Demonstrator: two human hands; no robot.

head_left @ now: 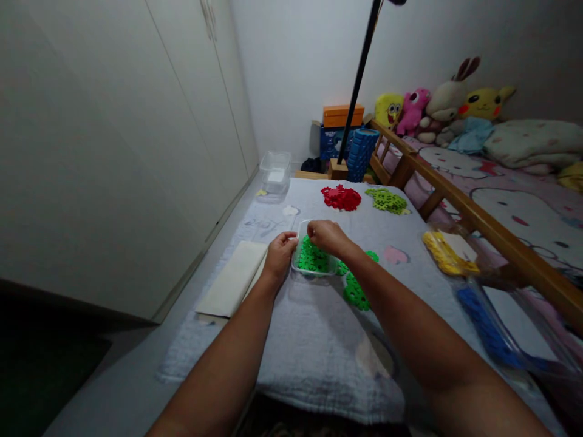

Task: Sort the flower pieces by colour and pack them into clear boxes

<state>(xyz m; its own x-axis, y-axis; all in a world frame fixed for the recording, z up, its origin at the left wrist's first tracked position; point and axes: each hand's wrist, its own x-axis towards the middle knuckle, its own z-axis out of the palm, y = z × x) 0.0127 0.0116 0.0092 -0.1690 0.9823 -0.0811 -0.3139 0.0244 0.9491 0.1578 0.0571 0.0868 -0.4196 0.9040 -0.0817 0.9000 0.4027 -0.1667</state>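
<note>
A clear plastic container (334, 267) stands on the cloth-covered table, with green snowflake-shaped plastic pieces (313, 258) inside it. My left hand (279, 256) grips its left rim between thumb and fingers. Over the far part of the same container is my right hand (328, 235), fingers curled together and pointing down at the green pieces; whatever they may hold is hidden. More green discs (356, 292) lie loose on the cloth just right of the container, partly behind my right forearm.
Farther back lie a red pile (341, 198) and a lime-green pile (387, 200). Clear containers (276, 167) stand at the far left. A cream folded item (234, 278) lies left; packs of yellow (449, 254) and blue pieces (487, 328) lie right, by the wooden bed rail (455, 206).
</note>
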